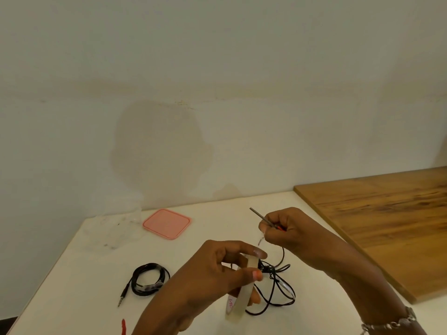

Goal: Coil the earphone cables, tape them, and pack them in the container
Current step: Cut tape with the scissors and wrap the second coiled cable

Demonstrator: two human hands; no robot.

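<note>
At the far left, at the back of the white table (72,274), stands a clear container (113,228). It is open and hard to see, ready for the cables to go in. Its pink lid (167,223) lies flat just beside it, out of the way. In front of them lies a coiled cable (150,278), black, in a neat ring with its plug sticking out. Shiny bits on it look like tape, so I think this one is done and only needs packing. A small red thing (123,326) peeks in at the bottom edge; I cannot tell what it is. Next comes the left hand (208,274). Its fingers and thumb pinch a tape roll (239,296) and hold it up on its edge above the table, so tape can be pulled off. Under the roll and just to its right lies a loose cable (278,286), black and messy. It sits right below the hands, so the tape can reach it easily. Higher up, the right hand (290,234) is curled tight around a thin grey tool (257,214) with a bit of red at the grip. It may be small scissors for cutting tape, but I am not sure. A bracelet (391,322) is on that wrist. At the far right lies a wooden board (387,226).
</note>
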